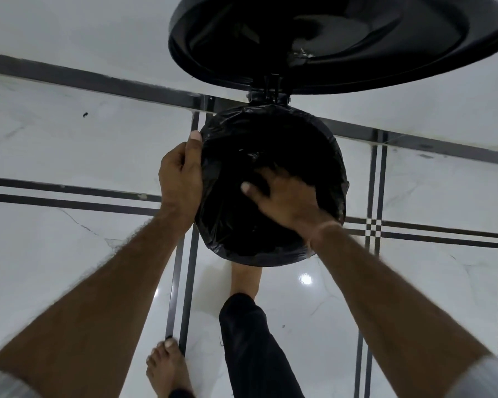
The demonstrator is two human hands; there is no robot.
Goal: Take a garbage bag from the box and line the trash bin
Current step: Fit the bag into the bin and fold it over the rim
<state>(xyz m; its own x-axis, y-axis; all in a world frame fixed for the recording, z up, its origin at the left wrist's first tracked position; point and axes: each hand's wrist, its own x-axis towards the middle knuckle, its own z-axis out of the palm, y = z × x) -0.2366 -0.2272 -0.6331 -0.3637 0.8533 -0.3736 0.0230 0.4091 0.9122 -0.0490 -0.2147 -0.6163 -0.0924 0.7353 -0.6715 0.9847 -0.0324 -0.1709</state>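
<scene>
I look straight down into a round pedal trash bin whose black lid (339, 38) stands raised at the top. A black garbage bag (236, 242) lines the bin, its edge folded over the rim. My left hand (180, 179) grips the bin's left rim over the bag, thumb along the edge. My right hand (288, 196) reaches inside the opening with fingers spread against the bag; it is blurred. The garbage bag box is not in view.
The bin stands on a glossy white tiled floor (69, 254) with dark stripe lines. My right foot (246, 278) is under the bin's near edge, apparently on the pedal, and my left foot (167, 366) stands on the floor nearer me.
</scene>
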